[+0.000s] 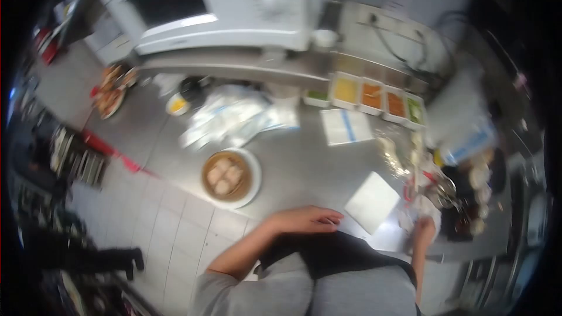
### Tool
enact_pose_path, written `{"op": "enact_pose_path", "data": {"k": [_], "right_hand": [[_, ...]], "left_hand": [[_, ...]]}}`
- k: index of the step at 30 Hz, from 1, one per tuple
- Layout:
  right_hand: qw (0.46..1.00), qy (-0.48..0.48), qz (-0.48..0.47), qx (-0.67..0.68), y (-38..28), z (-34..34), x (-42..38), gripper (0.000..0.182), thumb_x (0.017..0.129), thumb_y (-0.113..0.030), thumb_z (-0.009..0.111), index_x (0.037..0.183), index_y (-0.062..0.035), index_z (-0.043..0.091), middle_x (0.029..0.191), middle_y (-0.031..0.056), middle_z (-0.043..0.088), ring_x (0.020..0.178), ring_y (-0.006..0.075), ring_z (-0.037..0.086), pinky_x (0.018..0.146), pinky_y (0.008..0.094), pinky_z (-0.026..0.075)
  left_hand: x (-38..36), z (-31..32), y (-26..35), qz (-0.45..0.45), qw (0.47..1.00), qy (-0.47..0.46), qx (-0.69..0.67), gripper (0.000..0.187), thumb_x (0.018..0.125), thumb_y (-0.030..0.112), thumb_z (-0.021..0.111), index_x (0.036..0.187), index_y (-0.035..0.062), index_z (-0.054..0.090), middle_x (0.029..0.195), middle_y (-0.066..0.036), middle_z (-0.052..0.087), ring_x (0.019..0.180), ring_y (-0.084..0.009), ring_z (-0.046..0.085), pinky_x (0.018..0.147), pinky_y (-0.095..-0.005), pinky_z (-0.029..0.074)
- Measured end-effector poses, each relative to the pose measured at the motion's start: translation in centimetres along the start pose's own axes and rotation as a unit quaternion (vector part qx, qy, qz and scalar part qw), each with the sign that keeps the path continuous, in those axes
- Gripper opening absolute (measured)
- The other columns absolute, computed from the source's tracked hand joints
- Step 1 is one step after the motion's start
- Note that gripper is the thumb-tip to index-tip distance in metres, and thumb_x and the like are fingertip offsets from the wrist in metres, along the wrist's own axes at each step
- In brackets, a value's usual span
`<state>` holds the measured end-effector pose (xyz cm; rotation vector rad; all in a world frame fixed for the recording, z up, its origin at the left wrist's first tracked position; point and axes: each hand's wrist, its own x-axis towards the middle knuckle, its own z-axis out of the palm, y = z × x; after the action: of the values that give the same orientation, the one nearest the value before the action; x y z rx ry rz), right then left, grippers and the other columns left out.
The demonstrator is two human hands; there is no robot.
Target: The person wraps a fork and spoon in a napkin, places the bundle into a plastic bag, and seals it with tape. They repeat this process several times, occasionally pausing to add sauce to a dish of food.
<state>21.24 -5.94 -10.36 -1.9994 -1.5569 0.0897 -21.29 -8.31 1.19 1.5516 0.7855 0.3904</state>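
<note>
The person wears a grey short-sleeved shirt (pixel 281 292) with a dark apron (pixel 333 251) over the front. Both forearms are bare; the left hand (pixel 307 219) and right hand (pixel 422 228) are ungloved.

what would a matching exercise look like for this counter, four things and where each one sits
Things:
1. microwave
2. bamboo steamer of dumplings
3. row of sauce trays
4. left hand

Places:
A. at the near counter edge, beside a white napkin
B. on a white plate, mid-counter
C. on a raised shelf at the back
D. right of centre, against the shelf base

Pairs: 1-C, 2-B, 3-D, 4-A
</note>
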Motion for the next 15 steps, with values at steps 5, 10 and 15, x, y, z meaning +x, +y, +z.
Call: {"op": "enact_pose_path", "data": {"k": [5,10,15], "right_hand": [[0.998,-0.053,-0.027,0.019,1.1,0.0,1.2,0.011,0.073,-0.010,0.063,0.073,-0.0033,0.055,0.066,0.0165,0.058,0.062,0.0322,0.058,0.059,0.0403,0.045],[0.927,-0.361,-0.091,-0.048,0.8,-2.8,4.1,0.023,0.075,-0.026,0.060,0.077,-0.0033,0.063,0.079,0.0188,0.062,0.073,0.0371,0.058,0.064,0.0445,0.044],[0.931,-0.339,-0.120,-0.057,-5.5,-6.3,5.2,0.033,0.075,-0.034,0.063,0.091,-0.0060,0.064,0.093,0.0158,0.063,0.085,0.0327,0.062,0.073,0.0411,0.048]], "left_hand": [[-7.3,1.9,-6.8,-0.258,0.934,0.190,-0.157,0.032,0.089,0.018,0.053,0.117,0.0037,0.054,0.100,-0.009,0.064,0.094,-0.0192,0.062,0.076,-0.0320,0.051],[-16.3,2.0,-13.4,-0.247,0.718,0.614,-0.214,0.032,0.092,0.025,0.042,0.104,-0.0031,0.052,0.084,-0.017,0.062,0.073,-0.0258,0.066,0.059,-0.0320,0.055],[-16.2,-0.8,-17.4,-0.092,0.562,0.749,-0.339,0.065,0.091,0.014,0.050,0.142,0.0078,0.011,0.094,-0.015,0.061,0.080,-0.0265,0.066,0.063,-0.0349,0.054]]}}
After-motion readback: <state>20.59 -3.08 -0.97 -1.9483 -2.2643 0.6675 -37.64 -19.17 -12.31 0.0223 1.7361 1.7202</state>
